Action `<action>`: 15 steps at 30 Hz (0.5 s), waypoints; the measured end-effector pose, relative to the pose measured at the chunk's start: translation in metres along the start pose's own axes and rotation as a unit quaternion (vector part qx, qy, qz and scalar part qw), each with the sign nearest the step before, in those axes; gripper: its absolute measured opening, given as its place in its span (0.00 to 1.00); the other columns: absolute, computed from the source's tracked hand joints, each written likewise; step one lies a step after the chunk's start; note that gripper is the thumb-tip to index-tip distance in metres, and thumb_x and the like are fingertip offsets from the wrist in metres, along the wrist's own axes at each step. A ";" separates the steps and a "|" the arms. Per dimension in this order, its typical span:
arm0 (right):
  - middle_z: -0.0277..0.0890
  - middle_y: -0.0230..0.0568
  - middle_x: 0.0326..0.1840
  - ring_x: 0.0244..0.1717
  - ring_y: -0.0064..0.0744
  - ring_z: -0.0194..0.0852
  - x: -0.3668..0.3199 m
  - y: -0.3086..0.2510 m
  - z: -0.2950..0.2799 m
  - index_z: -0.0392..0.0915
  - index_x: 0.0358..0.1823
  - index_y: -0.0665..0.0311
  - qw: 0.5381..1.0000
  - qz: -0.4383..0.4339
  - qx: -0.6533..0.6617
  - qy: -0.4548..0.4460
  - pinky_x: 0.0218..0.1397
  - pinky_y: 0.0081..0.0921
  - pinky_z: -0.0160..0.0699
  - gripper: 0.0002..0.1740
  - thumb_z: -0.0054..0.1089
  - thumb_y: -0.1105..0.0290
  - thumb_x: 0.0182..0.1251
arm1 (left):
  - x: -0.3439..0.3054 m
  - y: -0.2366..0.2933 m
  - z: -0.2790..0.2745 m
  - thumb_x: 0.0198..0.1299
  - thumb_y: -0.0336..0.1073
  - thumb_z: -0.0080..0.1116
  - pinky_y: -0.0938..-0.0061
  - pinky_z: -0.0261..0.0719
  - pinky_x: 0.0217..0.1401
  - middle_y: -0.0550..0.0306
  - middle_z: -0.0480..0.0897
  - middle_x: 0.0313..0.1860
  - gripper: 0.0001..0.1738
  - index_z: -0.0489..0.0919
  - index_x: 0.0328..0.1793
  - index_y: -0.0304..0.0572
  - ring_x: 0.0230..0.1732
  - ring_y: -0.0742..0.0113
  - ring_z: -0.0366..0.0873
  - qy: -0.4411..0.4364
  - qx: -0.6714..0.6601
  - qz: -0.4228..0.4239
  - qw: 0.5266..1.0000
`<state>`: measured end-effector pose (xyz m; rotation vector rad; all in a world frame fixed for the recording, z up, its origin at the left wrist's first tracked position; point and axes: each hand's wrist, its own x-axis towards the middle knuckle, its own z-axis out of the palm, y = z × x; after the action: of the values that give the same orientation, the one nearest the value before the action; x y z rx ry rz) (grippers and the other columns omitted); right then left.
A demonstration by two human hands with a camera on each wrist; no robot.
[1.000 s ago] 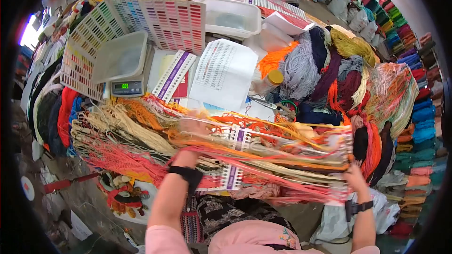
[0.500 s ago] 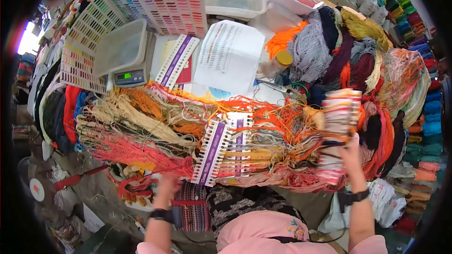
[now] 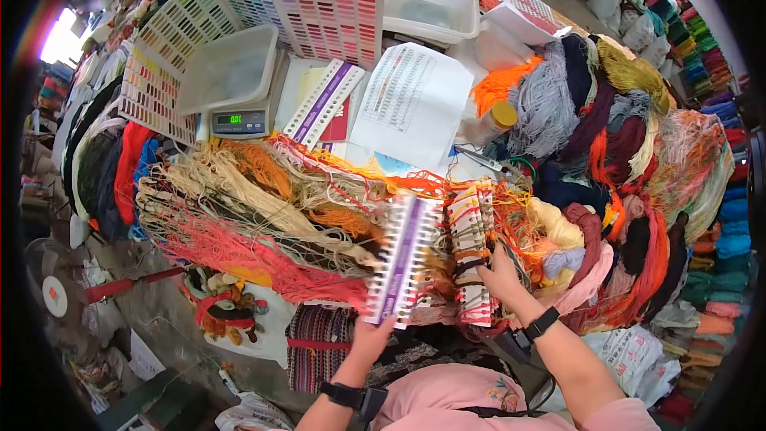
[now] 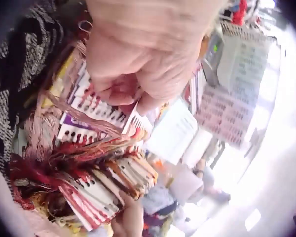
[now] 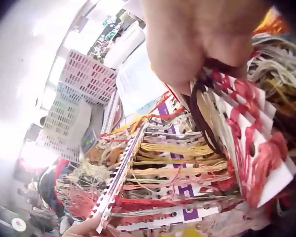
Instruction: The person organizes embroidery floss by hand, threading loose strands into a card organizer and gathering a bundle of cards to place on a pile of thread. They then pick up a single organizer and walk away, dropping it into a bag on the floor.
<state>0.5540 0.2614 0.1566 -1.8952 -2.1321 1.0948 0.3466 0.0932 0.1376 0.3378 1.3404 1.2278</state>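
In the head view my left hand (image 3: 373, 338) pinches the lower end of a white punched card (image 3: 399, 267) with a purple stripe, held tilted over the threads and slightly blurred. The left wrist view has this hand (image 4: 148, 54) close, thumb and fingertips together at a card edge. My right hand (image 3: 504, 275) grips a bundle of punched thread cards (image 3: 473, 251) by its right side. Red, white and dark threads loop through the bundle's holes, seen near in the right wrist view, where the cards (image 5: 251, 143) fan apart. Yellow, orange and red strands (image 5: 182, 163) stretch between card and bundle.
Heaped skeins (image 3: 263, 215) cover the table's near side, with more skeins (image 3: 558, 112) at right. Behind stand a scale (image 3: 239, 122) under a plastic tub (image 3: 230, 72), a folding colour chart (image 3: 319, 12), printed sheets (image 3: 407, 104) and a yellow-lidded jar (image 3: 499, 118). A fan (image 3: 56, 295) stands left.
My left hand left the strands, dropped to the near edge, then came right and took hold of the purple-striped card. My right hand brought the card bundle from the right towards the middle.
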 end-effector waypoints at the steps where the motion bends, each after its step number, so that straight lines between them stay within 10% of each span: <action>1: 0.70 0.63 0.28 0.34 0.61 0.68 -0.001 -0.005 -0.002 0.56 0.44 0.75 1.000 0.015 -0.013 -0.010 0.37 0.44 0.67 0.25 0.52 0.68 0.48 | 0.008 -0.014 0.005 0.52 0.24 0.49 0.70 0.71 0.40 0.55 0.77 0.37 0.12 0.71 0.44 0.32 0.37 0.64 0.74 -0.030 0.145 0.089 0.985; 5: 0.70 0.61 0.25 0.31 0.61 0.69 0.004 -0.018 0.008 0.56 0.40 0.75 0.999 0.050 0.001 0.001 0.36 0.46 0.67 0.23 0.53 0.68 0.48 | 0.030 -0.023 0.044 0.49 0.26 0.47 0.60 0.68 0.46 0.38 0.73 0.40 0.20 0.67 0.52 0.31 0.43 0.42 0.70 -0.104 0.399 0.257 0.874; 15: 0.70 0.66 0.30 0.33 0.60 0.71 -0.004 -0.025 0.033 0.45 0.57 0.80 0.990 0.089 0.035 -0.099 0.36 0.43 0.69 0.39 0.48 0.57 0.54 | 0.024 -0.055 0.065 0.46 0.26 0.48 0.60 0.67 0.50 0.45 0.68 0.53 0.26 0.63 0.56 0.41 0.49 0.48 0.69 -0.192 0.549 0.248 0.775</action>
<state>0.5169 0.2440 0.1474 -2.0553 -2.0175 1.4288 0.4219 0.1197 0.0999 1.7721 1.5096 0.5514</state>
